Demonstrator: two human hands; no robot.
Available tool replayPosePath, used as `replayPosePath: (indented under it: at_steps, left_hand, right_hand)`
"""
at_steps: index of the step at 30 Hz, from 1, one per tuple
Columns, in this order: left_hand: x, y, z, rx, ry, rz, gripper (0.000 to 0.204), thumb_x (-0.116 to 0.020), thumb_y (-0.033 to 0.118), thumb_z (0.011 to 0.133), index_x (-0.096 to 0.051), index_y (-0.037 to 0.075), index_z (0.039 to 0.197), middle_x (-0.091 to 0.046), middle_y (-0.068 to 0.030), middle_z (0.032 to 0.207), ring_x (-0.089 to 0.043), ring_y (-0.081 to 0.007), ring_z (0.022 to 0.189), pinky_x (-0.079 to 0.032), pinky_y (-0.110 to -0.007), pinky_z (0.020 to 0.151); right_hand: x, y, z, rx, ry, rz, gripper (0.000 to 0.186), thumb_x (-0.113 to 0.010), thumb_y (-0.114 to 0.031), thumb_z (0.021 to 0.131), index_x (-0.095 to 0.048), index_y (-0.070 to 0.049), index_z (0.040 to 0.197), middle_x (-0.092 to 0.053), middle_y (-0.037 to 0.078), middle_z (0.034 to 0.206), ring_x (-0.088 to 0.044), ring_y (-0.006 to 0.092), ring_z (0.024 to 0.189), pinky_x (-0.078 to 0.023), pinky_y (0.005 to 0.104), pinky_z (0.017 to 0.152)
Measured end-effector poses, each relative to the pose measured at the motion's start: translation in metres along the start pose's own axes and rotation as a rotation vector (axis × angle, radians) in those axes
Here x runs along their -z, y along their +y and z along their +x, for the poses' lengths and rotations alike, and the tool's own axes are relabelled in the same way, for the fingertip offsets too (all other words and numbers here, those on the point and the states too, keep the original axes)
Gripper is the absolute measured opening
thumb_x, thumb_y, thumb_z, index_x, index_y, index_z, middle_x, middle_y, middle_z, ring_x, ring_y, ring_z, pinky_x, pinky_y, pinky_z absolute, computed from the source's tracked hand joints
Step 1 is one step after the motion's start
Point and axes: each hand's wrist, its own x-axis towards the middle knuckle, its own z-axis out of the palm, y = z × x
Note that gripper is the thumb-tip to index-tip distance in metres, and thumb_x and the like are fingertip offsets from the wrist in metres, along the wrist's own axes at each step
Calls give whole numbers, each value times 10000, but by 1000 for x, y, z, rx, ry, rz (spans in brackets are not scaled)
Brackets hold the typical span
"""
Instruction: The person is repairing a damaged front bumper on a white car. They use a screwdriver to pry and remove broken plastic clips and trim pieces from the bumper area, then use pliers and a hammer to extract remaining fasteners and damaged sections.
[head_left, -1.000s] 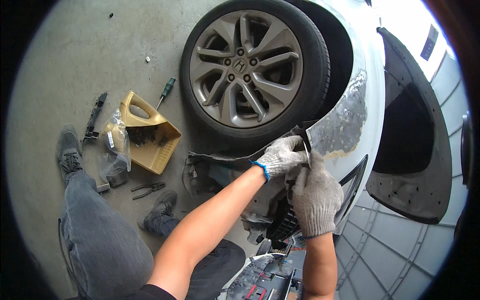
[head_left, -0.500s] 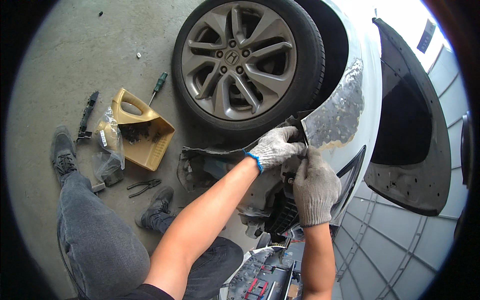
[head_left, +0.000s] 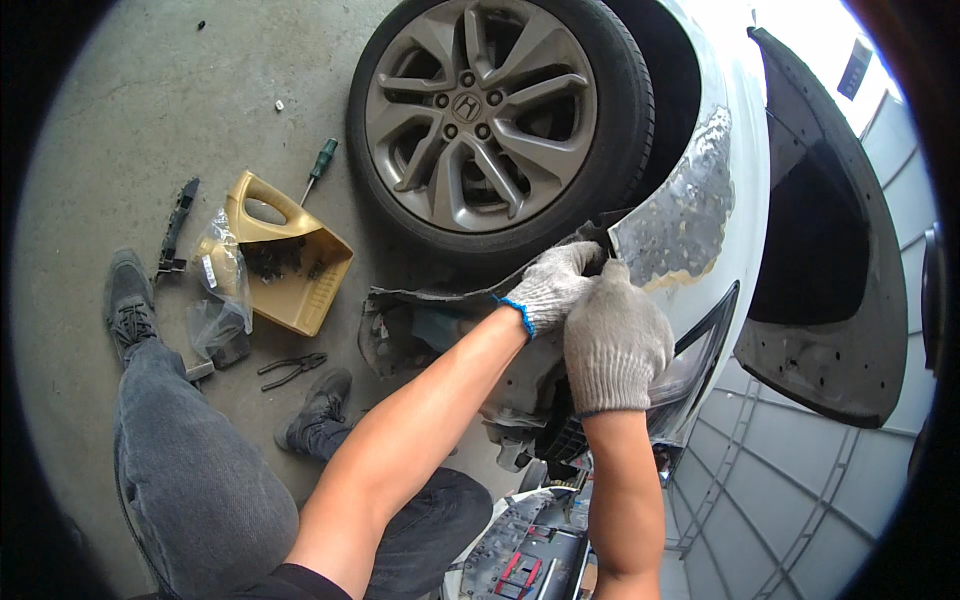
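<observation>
My left hand (head_left: 555,287), in a pale knit glove with a blue cuff, is at the lower front edge of the wheel arch, its fingers curled in against the torn dark wheel-arch liner (head_left: 445,298). Close beside it on the right, my right hand (head_left: 620,338) wears a greyish knit glove. Its fingertips are pinched at the corner of the white fender (head_left: 745,200), just below a sanded bare-metal patch (head_left: 675,215). What either hand pinches is hidden by the gloves. The car wheel (head_left: 480,110) stands directly beyond my hands.
On the concrete floor at left are a cut-open gold jug (head_left: 320,285) with small dark pieces inside, a clear plastic bag (head_left: 225,290), a green-handled screwdriver (head_left: 321,165), pliers (head_left: 292,370) and a black bracket (head_left: 177,225). The raised hood (head_left: 835,360) is at right, beyond the headlight (head_left: 690,365).
My right hand has moved up and left, turning its back toward me and closing in on the left hand. The left hand has shifted slightly up and right.
</observation>
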Motion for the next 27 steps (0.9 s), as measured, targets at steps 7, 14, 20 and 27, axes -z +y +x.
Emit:
replayPosePath:
  at_steps: [7, 14, 20, 27]
  left_hand:
    - [-4, -11, -1, 26, -29, -303, 233, -572, 188, 987, -640, 26, 1140, -656, -58, 1055, -578, -127, 998, -485, -319, 924]
    - [-5, 23, -6, -151, 118, 201, 430, -573, 318, 942, -645, -10, 1210, -660, -239, 1189, -586, -332, 1204, -432, -396, 1042]
    - [-6, 27, -6, -183, 211, 520, 351, -525, 324, 934, -686, 25, 1022, -667, -254, 1006, -624, -430, 1003, -493, -479, 859]
    - [10, 52, -17, -257, 205, 816, 303, -630, 319, 899, -719, 46, 998, -715, -149, 952, -686, -287, 860, -562, -390, 787]
  right_hand:
    - [2, -11, 6, 29, -53, 47, 241, -527, -244, 938, -659, -52, 998, -702, 230, 803, -700, 410, 785, -545, 498, 738]
    - [-30, 28, -103, -66, 482, 974, 196, -581, -111, 920, -631, 7, 1069, -690, 208, 875, -689, 312, 771, -527, 409, 682]
    - [-241, -60, -245, -82, -438, 1293, 241, -553, -176, 957, -584, -29, 1146, -620, 159, 1152, -609, 286, 990, -484, 408, 843]
    - [-437, -328, -402, 172, -815, 957, 418, -505, -415, 951, -744, -78, 1012, -682, 216, 1156, -662, 426, 1009, -520, 488, 874]
